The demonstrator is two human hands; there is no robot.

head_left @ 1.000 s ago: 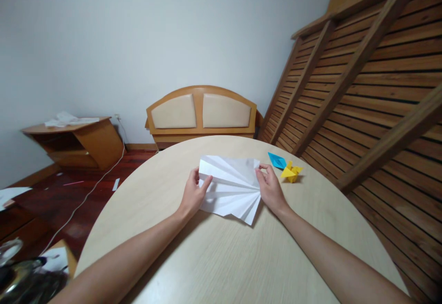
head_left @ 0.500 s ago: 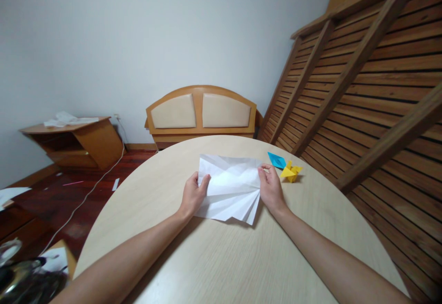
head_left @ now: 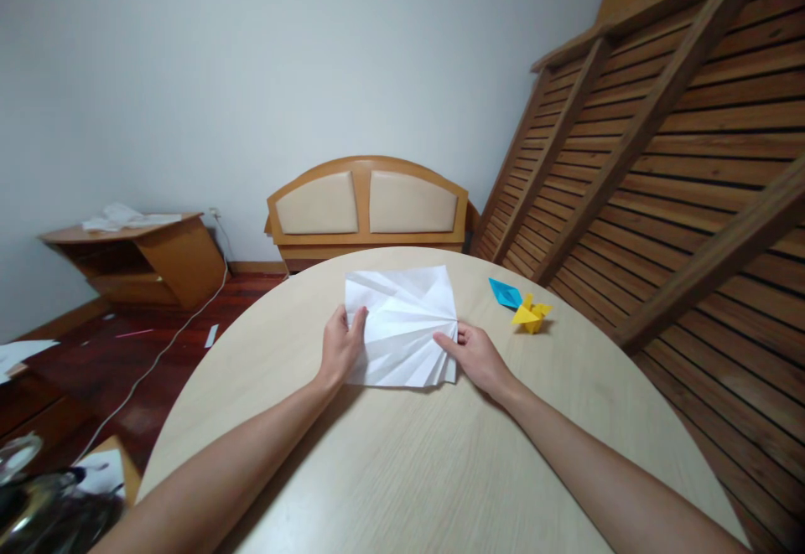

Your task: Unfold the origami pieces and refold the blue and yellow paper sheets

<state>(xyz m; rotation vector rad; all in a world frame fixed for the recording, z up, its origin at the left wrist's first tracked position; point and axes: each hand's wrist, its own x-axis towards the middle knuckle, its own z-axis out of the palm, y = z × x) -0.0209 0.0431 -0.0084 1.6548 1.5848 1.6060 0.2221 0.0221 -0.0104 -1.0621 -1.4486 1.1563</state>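
Note:
A white sheet of paper (head_left: 402,302), creased with folds that fan out from its right edge, is held above the round table (head_left: 390,462). My left hand (head_left: 343,343) grips its left edge, thumb on top and fingers behind. At the right edge, my right hand (head_left: 481,357) pinches the paper near where the creases meet, its thumb lying over the pleats. The fingers under the sheet are partly hidden. To the right of my right hand lie a blue folded paper piece (head_left: 505,292) and a yellow origami figure (head_left: 532,315), close beside each other.
A wooden headboard (head_left: 368,198) stands against the wall beyond the table. Wooden slats (head_left: 660,177) lean at the right. On the left are a low cabinet (head_left: 151,261) with papers on top and a white cable (head_left: 160,353) along the floor.
Both hands have shifted the paper slightly left, and its far edge now reaches higher in view. My right hand has moved lower along the right edge, its thumb now over the pleats.

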